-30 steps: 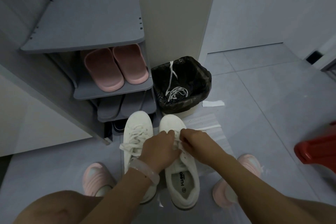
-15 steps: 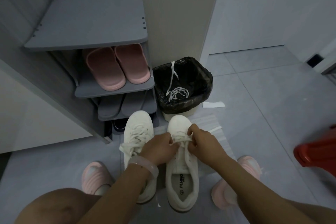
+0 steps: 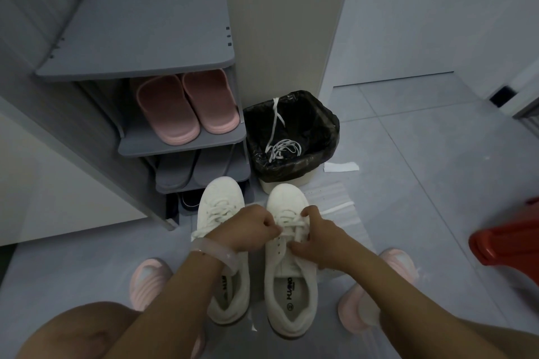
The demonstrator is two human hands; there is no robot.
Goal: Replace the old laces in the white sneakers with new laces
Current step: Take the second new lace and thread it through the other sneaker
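- Currently left hand and right hand are both pinching the lace on the right sneaker.
- Bin is sitting at 12 o'clock, holding old laces.

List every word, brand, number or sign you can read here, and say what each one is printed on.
"HUANQ" or close to it, last letter unsure: insole of the right-hand white sneaker, printed at.
Small circled mark below that word: too small to read.
Dark print on the insole of the left-hand white sneaker: mostly hidden by the left hand's wrist, unreadable.
Nothing readable on the bin, shoe rack or pink slippers.
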